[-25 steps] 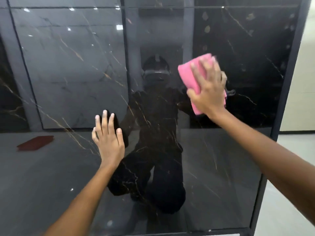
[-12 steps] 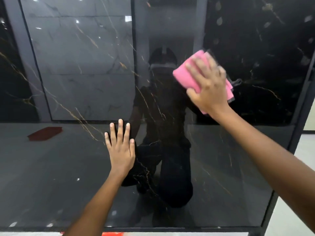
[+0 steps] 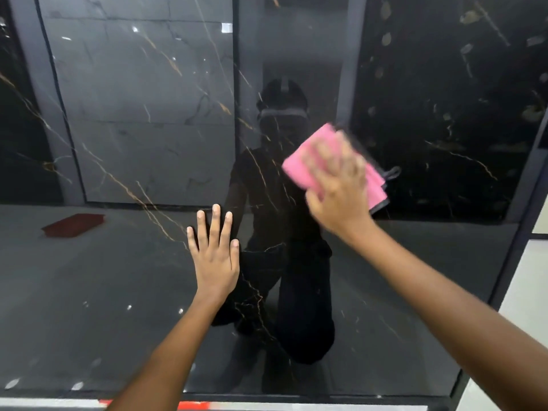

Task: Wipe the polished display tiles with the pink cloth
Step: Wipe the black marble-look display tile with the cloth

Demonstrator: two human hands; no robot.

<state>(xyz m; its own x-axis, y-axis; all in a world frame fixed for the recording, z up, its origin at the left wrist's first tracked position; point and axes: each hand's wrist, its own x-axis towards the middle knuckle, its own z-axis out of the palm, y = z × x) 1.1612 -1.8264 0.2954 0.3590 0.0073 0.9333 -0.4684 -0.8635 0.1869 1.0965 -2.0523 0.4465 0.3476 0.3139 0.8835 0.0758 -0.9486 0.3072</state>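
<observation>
Head view: right hand (image 3: 336, 185), blurred with motion, pressing folded pink cloth with dark trim (image 3: 299, 164) flat against glossy black gold-veined display tile (image 3: 430, 262), lower and further left than a second ago. Left hand (image 3: 215, 256) splayed flat, bracing as before. Mid-wipe, probably plenty left.

Cloth (image 3: 299, 169) on tile (image 3: 430, 262); left hand (image 3: 215, 258) lower-left.
</observation>
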